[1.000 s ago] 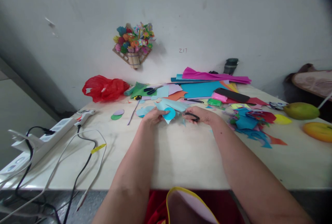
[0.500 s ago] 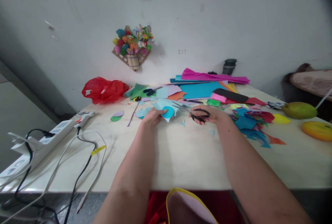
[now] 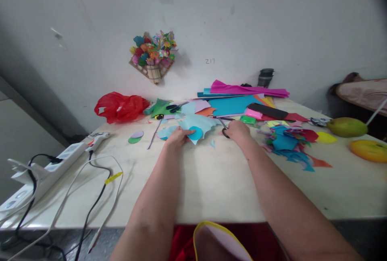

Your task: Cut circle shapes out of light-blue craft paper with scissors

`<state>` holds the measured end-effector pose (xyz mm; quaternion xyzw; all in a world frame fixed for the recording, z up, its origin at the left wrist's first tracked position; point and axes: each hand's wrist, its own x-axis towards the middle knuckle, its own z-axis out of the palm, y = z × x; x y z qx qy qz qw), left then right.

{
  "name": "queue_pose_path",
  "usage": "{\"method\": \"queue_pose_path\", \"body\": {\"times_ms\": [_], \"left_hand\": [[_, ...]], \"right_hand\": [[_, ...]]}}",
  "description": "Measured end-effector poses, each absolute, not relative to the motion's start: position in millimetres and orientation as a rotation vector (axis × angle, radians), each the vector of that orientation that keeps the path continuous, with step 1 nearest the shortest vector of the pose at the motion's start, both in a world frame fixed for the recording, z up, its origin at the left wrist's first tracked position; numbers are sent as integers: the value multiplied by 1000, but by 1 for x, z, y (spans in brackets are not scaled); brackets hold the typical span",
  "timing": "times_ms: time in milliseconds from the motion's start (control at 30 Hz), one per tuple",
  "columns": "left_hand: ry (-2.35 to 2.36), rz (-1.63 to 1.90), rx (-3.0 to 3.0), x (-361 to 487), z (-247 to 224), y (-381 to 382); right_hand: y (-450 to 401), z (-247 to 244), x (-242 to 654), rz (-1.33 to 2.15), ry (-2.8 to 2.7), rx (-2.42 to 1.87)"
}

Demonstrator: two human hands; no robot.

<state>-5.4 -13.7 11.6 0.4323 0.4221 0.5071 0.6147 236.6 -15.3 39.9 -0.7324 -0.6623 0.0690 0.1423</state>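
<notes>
My left hand pinches a pale blue sheet with a brighter blue paper circle laid on it, the thumb pressing on the circle. The sheet's right side has a jagged cut edge. In my right hand are black-handled scissors, to the right of the sheet with their blades pointing up and left; the hand covers most of the handles. Beside my left hand lie light blue cut pieces. A small pale blue scrap rests below the sheet.
A second pair of scissors, a red plastic bag and coloured sheets lie along the back. Paper scraps and mango-like fruits are at right. A power strip with loose cables occupies the left.
My right hand has turned and shifted left with the scissors, their handles now mostly covered. My left hand keeps holding the sheet and circle in nearly the same place.
</notes>
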Motion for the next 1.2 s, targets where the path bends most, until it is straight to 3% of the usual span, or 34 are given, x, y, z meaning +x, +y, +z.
{"method": "queue_pose_path", "body": {"times_ms": [300,500,567,700,833,967,1200], "left_hand": [[987,1223,973,-2,11,-14],[987,1225,984,-2,9,-13],[972,1214,993,-1,10,-13],[958,1172,990,1,12,-16],[916,1169,982,7,14,-18],[906,1185,977,10,12,-18],[829,1245,983,13,14,-19]], "right_hand": [[-18,40,236,330,-2035,-2118],[-28,51,226,239,-1992,-1969],[-30,51,219,454,-1850,-1822],[-32,41,200,1232,-1360,-1550],[-35,31,185,1605,-1101,-1302],[-35,26,174,1743,-815,-1038],[-37,27,161,1534,-501,-817]]}}
